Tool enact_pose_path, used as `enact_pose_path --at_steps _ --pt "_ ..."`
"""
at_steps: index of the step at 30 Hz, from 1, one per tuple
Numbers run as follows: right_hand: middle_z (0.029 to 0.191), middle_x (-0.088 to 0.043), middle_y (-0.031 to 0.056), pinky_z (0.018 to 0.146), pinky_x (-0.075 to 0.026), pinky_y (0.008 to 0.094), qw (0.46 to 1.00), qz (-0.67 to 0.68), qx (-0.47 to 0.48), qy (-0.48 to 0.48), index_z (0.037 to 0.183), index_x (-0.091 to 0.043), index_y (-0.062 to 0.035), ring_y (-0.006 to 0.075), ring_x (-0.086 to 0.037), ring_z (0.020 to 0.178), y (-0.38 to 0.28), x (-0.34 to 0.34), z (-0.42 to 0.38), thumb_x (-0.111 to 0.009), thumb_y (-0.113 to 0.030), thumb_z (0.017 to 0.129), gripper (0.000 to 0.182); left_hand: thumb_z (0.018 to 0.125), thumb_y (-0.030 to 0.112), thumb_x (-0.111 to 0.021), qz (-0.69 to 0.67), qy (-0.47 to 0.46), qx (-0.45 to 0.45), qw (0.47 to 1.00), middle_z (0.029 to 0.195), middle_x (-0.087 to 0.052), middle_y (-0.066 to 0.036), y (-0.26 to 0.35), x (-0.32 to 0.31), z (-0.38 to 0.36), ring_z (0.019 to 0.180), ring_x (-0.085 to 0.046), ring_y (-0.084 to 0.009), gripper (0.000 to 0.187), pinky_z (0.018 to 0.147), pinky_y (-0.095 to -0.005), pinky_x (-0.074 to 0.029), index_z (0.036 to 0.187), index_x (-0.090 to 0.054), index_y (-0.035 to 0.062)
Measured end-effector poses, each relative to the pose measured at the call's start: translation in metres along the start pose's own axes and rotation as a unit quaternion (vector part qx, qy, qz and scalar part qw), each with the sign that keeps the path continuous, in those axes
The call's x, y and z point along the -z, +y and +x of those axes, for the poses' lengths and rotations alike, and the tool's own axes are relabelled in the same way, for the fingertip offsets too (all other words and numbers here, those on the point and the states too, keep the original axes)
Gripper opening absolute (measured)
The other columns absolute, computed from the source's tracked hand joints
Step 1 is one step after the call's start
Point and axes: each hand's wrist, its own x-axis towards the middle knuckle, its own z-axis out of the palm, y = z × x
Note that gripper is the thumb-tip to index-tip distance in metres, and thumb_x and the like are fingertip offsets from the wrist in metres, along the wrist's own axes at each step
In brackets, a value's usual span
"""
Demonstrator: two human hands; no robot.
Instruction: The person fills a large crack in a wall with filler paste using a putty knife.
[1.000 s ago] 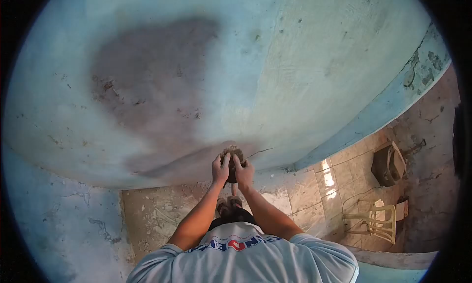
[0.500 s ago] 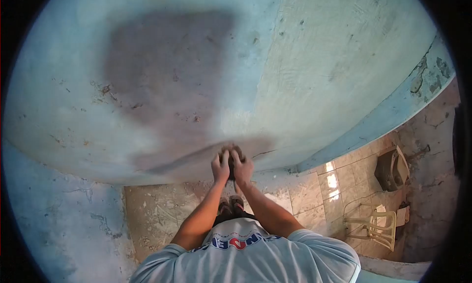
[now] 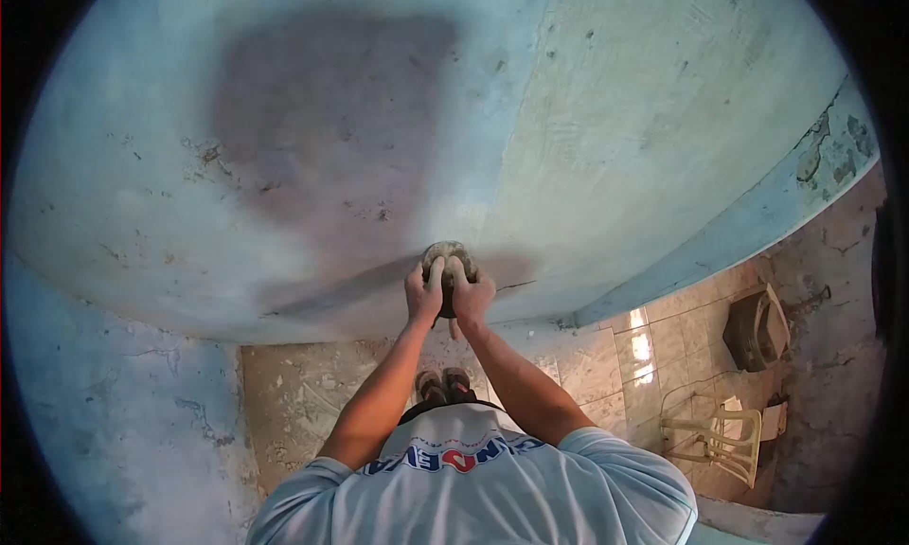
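Both hands grip a dark, dusty tool with a rounded top [image 3: 449, 251] at the lower part of the wall [image 3: 606, 166]; its exact kind is hard to make out. My left hand [image 3: 423, 291] is closed on its left side, thumb laid along the top. On the opposite side my right hand [image 3: 472, 294] is closed the same way. The tool's far edge appears to be against the wall, though contact is hard to judge. Fingertips under the tool are mostly hidden. Pale blue paint and greenish smoothed patches cover the wall, with chipped spots and a short crack near my right hand.
My feet [image 3: 443, 384] stand on a dusty tiled floor [image 3: 312, 393]. To the right lie an old boxy television-like casing [image 3: 757, 330] and a pale plastic chair [image 3: 729, 441]. A blue side wall [image 3: 123, 403] rises at the left. A large shadow darkens the wall ahead.
Both hands have moved the tool slightly up the wall and tilted it, so more of its rounded top shows. My feet have come further into view.
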Motion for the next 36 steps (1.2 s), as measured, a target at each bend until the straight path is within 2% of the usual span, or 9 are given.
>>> enact_pose_path --at_steps 1,5,11,14,22,25,29,34,36 --pt "0.085 -0.071 0.0289 0.075 -0.054 0.0442 0.999 0.03 -0.002 -0.009 0.102 -0.075 0.0067 0.0391 -0.072 0.079 -0.002 -0.002 0.003 -0.078 -0.042 0.09 0.051 0.104 0.033 -0.061 0.003 0.001 -0.008 1.0 0.099 -0.072 -0.018 0.001 0.001 0.002 0.087 -0.065 -0.0278 0.04 0.078 -0.0455 -0.048 0.107 -0.066 -0.0059" --pt "0.075 -0.072 0.0222 0.071 -0.053 0.0428 1.0 0.01 0.007 -0.004 0.093 -0.074 0.0089 0.0211 -0.065 0.069 0.042 0.003 -0.019 -0.08 -0.043 0.089 0.052 0.102 0.035 -0.063 0.069 0.028 0.029 0.997 0.1 -0.073 -0.024 -0.05 -0.003 -0.031 0.091 -0.07 -0.0356 0.042 0.079 -0.0466 -0.052 0.106 -0.07 -0.0066" --pt "0.082 -0.073 0.0258 0.075 -0.054 0.0438 0.999 0.037 0.019 -0.006 0.097 -0.077 0.005 0.0348 -0.073 0.076 -0.013 -0.001 0.007 -0.078 -0.043 0.09 0.048 0.105 0.034 -0.061 -0.001 -0.001 0.007 1.0 0.098 -0.073 -0.016 0.011 0.001 0.008 0.093 -0.066 -0.0228 0.041 0.082 -0.0431 -0.05 0.111 -0.068 -0.0057" --pt "0.082 -0.074 0.0251 0.074 -0.054 0.0444 1.0 0.024 0.001 -0.011 0.095 -0.077 0.0046 0.0358 -0.072 0.076 -0.021 0.009 -0.003 -0.078 -0.044 0.09 0.049 0.104 0.034 -0.063 -0.006 0.009 0.028 1.0 0.098 -0.073 -0.017 -0.015 -0.005 -0.002 0.09 -0.068 -0.0298 0.039 0.079 -0.043 -0.051 0.111 -0.069 -0.0044" --pt "0.067 -0.067 0.0218 0.063 -0.049 0.042 0.998 -0.049 0.035 0.034 0.086 -0.072 0.0094 0.0198 -0.057 0.061 0.015 -0.006 0.011 -0.078 -0.039 0.09 0.049 0.105 0.037 -0.061 0.029 -0.018 0.041 0.999 0.102 -0.072 -0.018 -0.004 -0.001 -0.004 0.095 -0.068 -0.0309 0.042 0.082 -0.0454 -0.051 0.113 -0.069 -0.0042" --pt "0.074 -0.067 0.0245 0.069 -0.05 0.0443 0.998 0.05 0.024 -0.001 0.086 -0.073 0.0063 0.0325 -0.062 0.065 -0.007 0.005 0.006 -0.078 -0.045 0.089 0.051 0.105 0.034 -0.061 -0.013 -0.013 0.039 0.999 0.1 -0.072 -0.018 0.002 -0.006 -0.002 0.092 -0.067 -0.0295 0.04 0.08 -0.0449 -0.05 0.111 -0.069 -0.0048" --pt "0.07 -0.069 0.0196 0.065 -0.05 0.0394 0.996 -0.077 -0.036 -0.008 0.088 -0.075 0.0067 0.0183 -0.062 0.064 0.06 0.012 -0.016 -0.079 -0.036 0.092 0.044 0.103 0.033 -0.064 0.057 0.026 0.008 0.998 0.103 -0.073 -0.023 -0.073 -0.012 -0.032 0.096 -0.07 -0.0355 0.039 0.08 -0.0456 -0.052 0.111 -0.071 -0.004" --pt "0.068 -0.067 0.0174 0.065 -0.05 0.0404 0.998 0.02 0.065 0.003 0.086 -0.072 0.007 0.016 -0.058 0.065 -0.02 0.001 0.008 -0.077 -0.035 0.092 0.043 0.103 0.037 -0.062 0.023 0.022 -0.029 0.999 0.095 -0.072 -0.025 -0.008 -0.004 0.008 0.088 -0.071 -0.0389 0.044 0.077 -0.0475 -0.053 0.109 -0.07 -0.0059" --pt "0.078 -0.069 0.0251 0.07 -0.052 0.0439 0.996 0.084 0.041 -0.006 0.091 -0.074 0.0054 0.0306 -0.065 0.07 -0.035 0.002 0.007 -0.076 -0.039 0.091 0.045 0.103 0.037 -0.063 -0.012 0.002 -0.026 1.0 0.094 -0.072 -0.024 0.017 0.003 0.012 0.087 -0.071 -0.0383 0.044 0.076 -0.0479 -0.053 0.108 -0.07 -0.0061"
